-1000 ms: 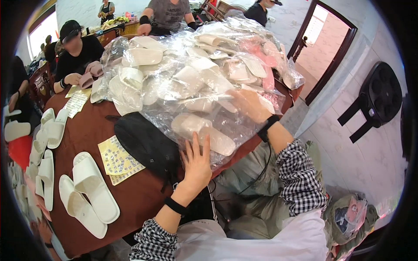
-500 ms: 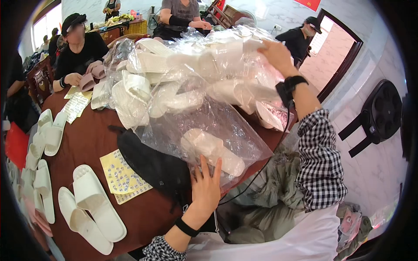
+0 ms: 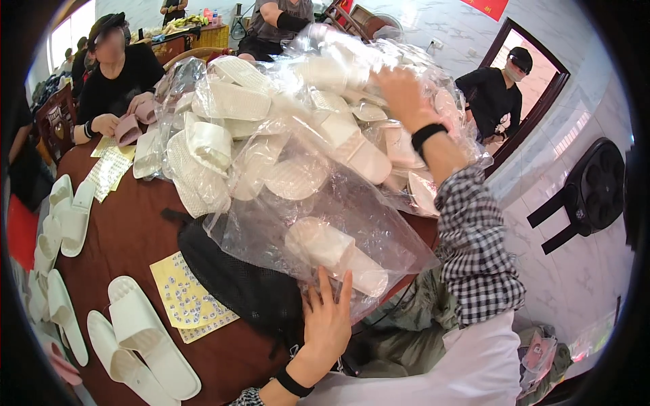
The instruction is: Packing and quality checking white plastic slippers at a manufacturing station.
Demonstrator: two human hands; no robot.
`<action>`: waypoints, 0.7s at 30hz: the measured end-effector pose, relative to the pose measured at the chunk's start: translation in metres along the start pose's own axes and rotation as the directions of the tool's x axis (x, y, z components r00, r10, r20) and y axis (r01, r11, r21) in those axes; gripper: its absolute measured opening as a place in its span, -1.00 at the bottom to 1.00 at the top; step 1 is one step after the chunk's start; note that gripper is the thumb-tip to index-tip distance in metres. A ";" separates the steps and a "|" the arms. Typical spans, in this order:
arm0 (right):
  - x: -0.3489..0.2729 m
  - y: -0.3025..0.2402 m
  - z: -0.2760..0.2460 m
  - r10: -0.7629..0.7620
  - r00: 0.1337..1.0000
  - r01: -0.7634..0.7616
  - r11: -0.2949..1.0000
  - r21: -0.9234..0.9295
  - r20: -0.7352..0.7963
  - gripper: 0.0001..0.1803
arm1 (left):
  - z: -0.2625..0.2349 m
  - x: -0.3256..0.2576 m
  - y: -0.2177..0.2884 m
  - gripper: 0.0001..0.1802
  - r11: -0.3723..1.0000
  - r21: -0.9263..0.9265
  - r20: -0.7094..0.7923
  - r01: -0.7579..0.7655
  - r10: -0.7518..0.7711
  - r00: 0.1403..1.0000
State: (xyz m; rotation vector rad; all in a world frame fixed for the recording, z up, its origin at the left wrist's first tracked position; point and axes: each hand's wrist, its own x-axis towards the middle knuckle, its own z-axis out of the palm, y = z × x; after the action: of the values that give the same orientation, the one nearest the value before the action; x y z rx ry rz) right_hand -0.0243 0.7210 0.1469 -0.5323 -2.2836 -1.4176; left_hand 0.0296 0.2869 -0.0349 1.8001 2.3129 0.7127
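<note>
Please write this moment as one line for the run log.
left hand: at clear bag | right hand: over slipper pile, grip unclear | table: black mesh, yellow sheets, white slippers

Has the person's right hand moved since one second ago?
Yes. Judged against the nearer yellow sticker sheets, the right hand has moved forward, from the near side of the bagged slippers toward their far side.

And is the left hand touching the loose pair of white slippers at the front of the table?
Apart. The head view shows it: a stretch of brown tablecloth lies between the left hand and the slippers.
</note>
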 end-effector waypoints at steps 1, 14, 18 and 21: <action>-0.016 -0.026 0.007 -0.043 0.991 0.031 0.995 0.092 0.127 -0.61 | 0.000 0.000 0.000 -0.10 1.000 -0.027 -0.005 -0.004 0.004 1.000; -0.092 -0.137 -0.099 -0.420 0.895 0.361 0.492 0.793 -0.147 -0.27 | -0.005 -0.003 -0.002 -0.07 0.988 -0.150 0.016 -0.045 0.048 0.999; -0.087 -0.172 -0.096 -0.301 0.941 0.305 0.557 0.773 -0.154 -0.22 | -0.002 -0.002 -0.002 -0.09 0.988 -0.156 0.039 -0.007 0.014 0.999; -0.067 -0.162 -0.080 -0.245 0.967 0.216 0.635 0.742 -0.073 -0.30 | 0.000 0.000 0.002 -0.11 0.993 -0.119 0.064 0.020 -0.012 0.998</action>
State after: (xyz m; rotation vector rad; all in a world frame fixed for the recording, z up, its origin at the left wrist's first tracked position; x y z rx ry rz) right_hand -0.0401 0.5747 0.0228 0.0131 -2.7500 -0.4161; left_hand 0.0314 0.2870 -0.0345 1.7247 2.1927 0.7636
